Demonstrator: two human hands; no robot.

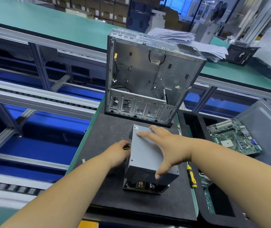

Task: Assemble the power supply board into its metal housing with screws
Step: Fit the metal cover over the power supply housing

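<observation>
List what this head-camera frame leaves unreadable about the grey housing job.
- Left hand, head view: it curls round a black-and-yellow item; the fingers hide what it is.
- Grey metal power supply housing: its cover and the right hand hide the board, so seating is unknown.
- Small loose screws on the black mat: too small to count.
</observation>
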